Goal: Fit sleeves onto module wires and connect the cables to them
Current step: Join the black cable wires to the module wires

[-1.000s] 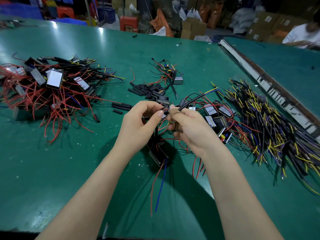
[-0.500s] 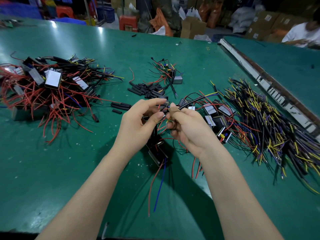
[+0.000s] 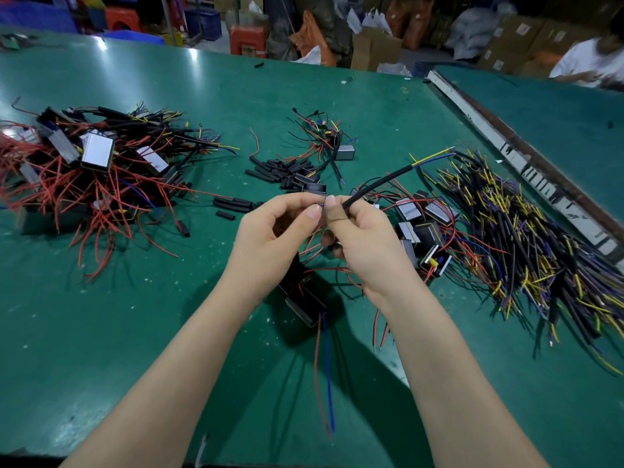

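A black cable [image 3: 381, 184] is pinched in the right hand [image 3: 364, 244], its long axis running up and away toward the loose cable heap [image 3: 526, 238]. A wire end, apparently blue, is pinched by the left hand [image 3: 270, 244]. Left of it, finished modules [image 3: 98, 163] are piled; many remain.

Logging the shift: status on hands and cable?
Left hand pinching wire ends. Right hand grips black cable. Both meet above hanging module. Nothing in the way.
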Motion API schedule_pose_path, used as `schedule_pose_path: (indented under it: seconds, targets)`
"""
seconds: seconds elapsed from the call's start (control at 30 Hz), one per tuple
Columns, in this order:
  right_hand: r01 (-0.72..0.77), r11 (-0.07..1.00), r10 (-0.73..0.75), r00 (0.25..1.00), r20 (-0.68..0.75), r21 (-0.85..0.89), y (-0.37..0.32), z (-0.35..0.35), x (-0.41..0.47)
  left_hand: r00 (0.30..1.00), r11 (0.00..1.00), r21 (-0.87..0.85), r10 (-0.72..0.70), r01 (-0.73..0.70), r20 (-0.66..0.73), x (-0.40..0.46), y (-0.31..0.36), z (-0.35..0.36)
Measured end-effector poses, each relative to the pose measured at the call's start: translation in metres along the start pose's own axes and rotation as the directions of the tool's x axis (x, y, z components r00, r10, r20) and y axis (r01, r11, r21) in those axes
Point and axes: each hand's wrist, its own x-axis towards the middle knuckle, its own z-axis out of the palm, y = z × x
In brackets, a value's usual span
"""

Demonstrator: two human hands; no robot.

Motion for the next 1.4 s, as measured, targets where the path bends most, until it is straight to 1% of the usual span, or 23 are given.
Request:
schedule_pose_path:
  seconds: [0.1, 0.2, 0.47, 0.6, 0.7, 0.8, 0.87, 0.93, 1.0, 1.07, 1.13, 1.23, 1.3, 1.4]
  targets:
    - [0.059, 0.997, -0.06, 0.998, -0.026, -0.043, 0.0, 0.001, -0.001, 1.0, 0.998, -0.056, -0.022, 0.02, -0.018, 0.001, -0.001, 0.001]
    - [0.102, 0.993, -0.105, 0.994, -0.039, -0.06, 0.001, 0.002, -0.001, 1.0, 0.998, -0.064, -0.015, 0.014, -0.014, 0.002, -0.002, 0.001]
    - [0.109, 0.99, -0.112, 0.993, -0.025, -0.095, 0.001, 0.002, -0.001, 1.0, 0.995, -0.097, -0.028, 0.028, 0.002, 0.002, -0.005, 0.0]
    - [0.033, 0.997, -0.033, 0.999, 0.001, -0.063, 0.001, 0.003, 0.0, 0.999, 0.995, -0.096, -0.028, 0.026, -0.017, 0.001, -0.009, 0.002]
    - [-0.02, 0.998, 0.022, 0.999, 0.026, -0.052, 0.001, 0.003, 0.0, 0.996, 0.983, -0.169, -0.076, 0.067, -0.049, 0.0, -0.011, 0.005]
    - [-0.092, 0.995, 0.095, 0.993, 0.066, -0.047, 0.001, 0.002, 0.0, 0.994, 0.954, -0.285, -0.107, 0.097, -0.021, -0.001, -0.012, 0.008]
    - [-0.141, 0.989, 0.143, 0.987, 0.077, -0.032, 0.001, 0.001, 0.0, 0.996, 0.956, -0.28, -0.083, 0.083, 0.011, -0.002, -0.013, 0.007]
    - [-0.142, 0.99, 0.143, 0.988, 0.063, -0.015, 0.0, -0.002, 0.001, 0.999, 0.985, -0.167, -0.028, 0.032, 0.025, -0.001, -0.013, 0.005]
    - [-0.068, 0.997, 0.069, 0.997, 0.027, -0.042, 0.0, -0.004, 0.002, 0.997, 0.995, 0.052, 0.078, -0.08, 0.027, 0.0, -0.015, 0.003]
    - [0.034, 0.995, -0.035, 0.999, -0.013, -0.095, 0.002, -0.004, 0.003, 0.976, 0.933, 0.29, 0.214, -0.214, 0.034, 0.002, -0.018, -0.001]
    - [0.102, 0.987, -0.108, 0.993, -0.048, -0.121, 0.005, -0.003, 0.004, 0.952, 0.847, 0.448, 0.303, -0.285, 0.034, 0.002, -0.018, -0.002]
    - [0.217, 0.955, -0.234, 0.97, -0.062, -0.202, 0.007, -0.002, 0.005, 0.939, 0.778, 0.563, 0.343, -0.278, -0.01, -0.001, -0.018, -0.001]
    - [0.295, 0.917, -0.321, 0.945, -0.056, -0.269, 0.009, -0.002, 0.005, 0.94, 0.762, 0.599, 0.338, -0.247, -0.043, -0.003, -0.017, 0.0]
    - [0.321, 0.896, -0.356, 0.932, -0.063, -0.306, 0.012, -0.004, 0.006, 0.947, 0.728, 0.645, 0.32, -0.232, -0.02, -0.003, -0.015, 0.0]
